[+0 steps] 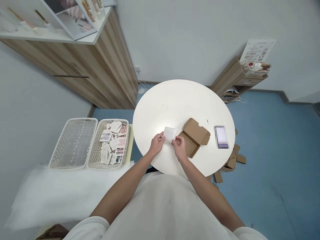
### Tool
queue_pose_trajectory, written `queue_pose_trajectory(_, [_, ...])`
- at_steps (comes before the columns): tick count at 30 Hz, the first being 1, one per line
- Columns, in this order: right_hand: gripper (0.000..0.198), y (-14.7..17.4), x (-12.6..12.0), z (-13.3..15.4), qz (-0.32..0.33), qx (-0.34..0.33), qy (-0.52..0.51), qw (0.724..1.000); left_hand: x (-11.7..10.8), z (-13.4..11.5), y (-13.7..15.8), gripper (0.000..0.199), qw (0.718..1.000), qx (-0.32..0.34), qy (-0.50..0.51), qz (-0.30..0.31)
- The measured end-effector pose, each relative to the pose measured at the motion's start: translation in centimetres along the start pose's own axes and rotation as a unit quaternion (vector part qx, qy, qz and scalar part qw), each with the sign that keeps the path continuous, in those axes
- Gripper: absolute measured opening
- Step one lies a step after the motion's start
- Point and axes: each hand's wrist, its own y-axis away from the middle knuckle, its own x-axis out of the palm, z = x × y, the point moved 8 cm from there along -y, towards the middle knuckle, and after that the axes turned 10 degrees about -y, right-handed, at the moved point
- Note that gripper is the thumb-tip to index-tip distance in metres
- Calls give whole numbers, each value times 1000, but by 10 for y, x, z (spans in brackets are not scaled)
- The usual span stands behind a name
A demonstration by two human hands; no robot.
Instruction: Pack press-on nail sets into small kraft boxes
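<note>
Between my two hands is a small white packet [170, 133], held up just over the round white table [180, 100]. My left hand [157, 144] pinches its left edge, and my right hand [180, 148] grips its lower right corner. What the packet contains cannot be made out. Right beside my right hand lies an open brown cardboard box [197, 131] with its lid folded back, partly covered by that hand.
A blurred-out phone-like item [221, 136] lies at the table's right. Left of the table stand a white basket of patterned packets [90, 160] and a clear-lined basket [53, 160]. Flattened cardboard boxes [231, 161] lie on the floor at right. A wooden cabinet [110, 66] stands behind.
</note>
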Motion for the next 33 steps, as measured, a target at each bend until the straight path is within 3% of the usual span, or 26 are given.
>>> queue_pose_trajectory(6, [26, 5, -93, -10, -73, 38, 1, 997, 85, -47, 4, 32, 976, 94, -134, 140])
queue_pose_trajectory(11, [25, 2, -128, -24, -68, 67, 61, 994, 109, -62, 8, 19, 935, 169, -270, 157])
queue_pose_trajectory(16, [24, -11, -140, -8, -42, 17, 228, 973, 117, -56, 23, 22, 917, 160, -329, 162])
queue_pose_trajectory(24, [21, -22, -134, 2, 57, -9, 356, 933, 120, -41, 51, 32, 945, 116, -292, 94])
queue_pose_trajectory(33, [16, -30, -126, -6, 123, -15, 459, 880, 121, -38, 65, 25, 962, 74, -253, 66])
